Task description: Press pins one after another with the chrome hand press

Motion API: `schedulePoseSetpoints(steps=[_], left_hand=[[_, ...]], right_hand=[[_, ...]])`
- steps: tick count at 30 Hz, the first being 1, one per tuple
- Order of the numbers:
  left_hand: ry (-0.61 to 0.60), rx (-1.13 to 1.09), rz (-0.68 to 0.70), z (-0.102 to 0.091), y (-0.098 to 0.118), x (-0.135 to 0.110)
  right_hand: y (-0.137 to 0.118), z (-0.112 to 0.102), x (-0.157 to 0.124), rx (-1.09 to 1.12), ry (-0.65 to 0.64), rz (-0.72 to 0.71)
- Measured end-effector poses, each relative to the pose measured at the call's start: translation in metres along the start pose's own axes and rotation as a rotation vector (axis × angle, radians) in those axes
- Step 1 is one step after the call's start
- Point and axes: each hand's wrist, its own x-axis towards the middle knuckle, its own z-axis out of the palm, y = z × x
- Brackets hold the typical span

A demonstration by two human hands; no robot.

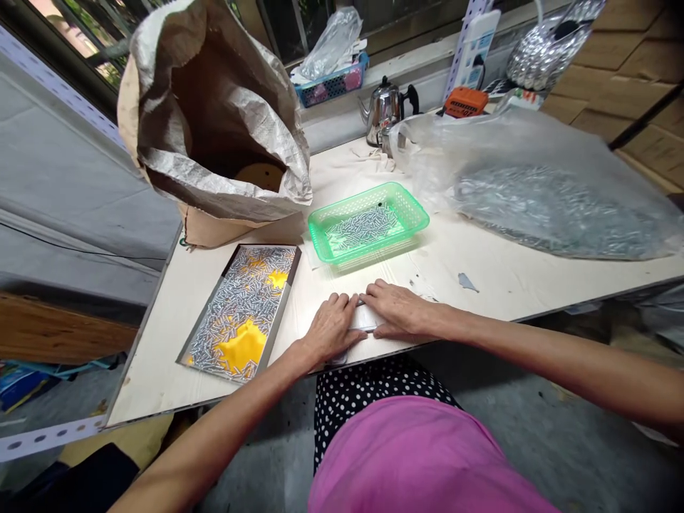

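Observation:
At the table's near edge, my left hand (330,328) and my right hand (398,310) grip opposite ends of a small flat, silvery-clear piece (364,318). Fingers lie along its far side and thumbs along its near side; its exact kind cannot be made out. Left of my hands is a shallow tray (283,306) with a yellow bottom, strewn with many small metal pins (219,303). Beyond my hands stands a green plastic basket (368,260) holding more such pins.
A large open sack (224,206) stands at the back left. On the right lies a big clear plastic bag (556,206) full of small shiny pieces. A metal kettle (383,110), an orange box (464,103) and a blue basket (334,84) are at the back.

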Motion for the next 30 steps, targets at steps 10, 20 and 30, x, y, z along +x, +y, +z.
schedulePoseSetpoints(steps=[10,20,30], left_hand=[[0.039,-0.050,0.052,0.019,0.002,-0.001],[0.318,-0.124,-0.091,0.041,0.044,-0.024],[0.294,-0.345,0.018,0.054,0.051,-0.030]], right_hand=[[-0.015,0.015,-0.001,0.016,-0.026,0.039],[0.025,-0.007,0.014,0.067,0.030,-0.009],[0.005,0.004,0.055,-0.199,0.175,0.038]])
